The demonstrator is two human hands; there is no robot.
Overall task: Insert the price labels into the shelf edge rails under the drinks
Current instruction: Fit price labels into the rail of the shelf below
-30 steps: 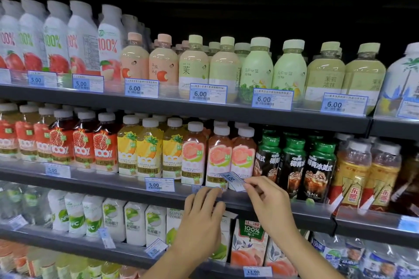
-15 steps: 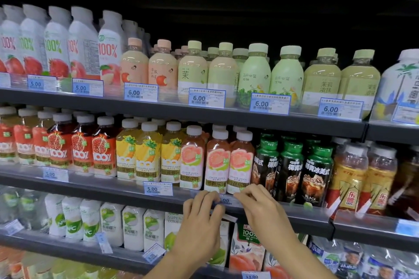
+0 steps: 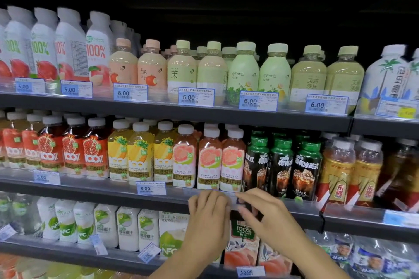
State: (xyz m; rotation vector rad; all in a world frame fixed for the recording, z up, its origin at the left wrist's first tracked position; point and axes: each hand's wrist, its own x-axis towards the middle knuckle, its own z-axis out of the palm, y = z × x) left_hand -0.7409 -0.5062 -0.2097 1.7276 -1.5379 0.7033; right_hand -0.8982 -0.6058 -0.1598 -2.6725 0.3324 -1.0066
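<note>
Three pink guava juice bottles [image 3: 209,161] stand on the middle shelf. Below them runs the clear shelf edge rail [image 3: 108,184]. Both my hands are at this rail. My left hand [image 3: 208,217] lies with its fingers together against the rail, fingertips at its top edge. Just to its right, my right hand [image 3: 267,215] pinches with thumb and forefinger. Between the two hands only a pale sliver of the price label [image 3: 232,195] shows at the rail; the rest is hidden under my fingers. A seated 5.00 label [image 3: 150,188] sits to the left under the pineapple juice.
Black iced coffee bottles [image 3: 281,165] stand right of the guava juice, close above my right hand. The upper shelf carries a row of 6.00 labels [image 3: 196,97]. On the lower shelf several labels [image 3: 148,252] hang crooked in front of cartons.
My right hand brought the label down from in front of the guava bottles to the rail. Both hands closed in on it and now cover most of it.
</note>
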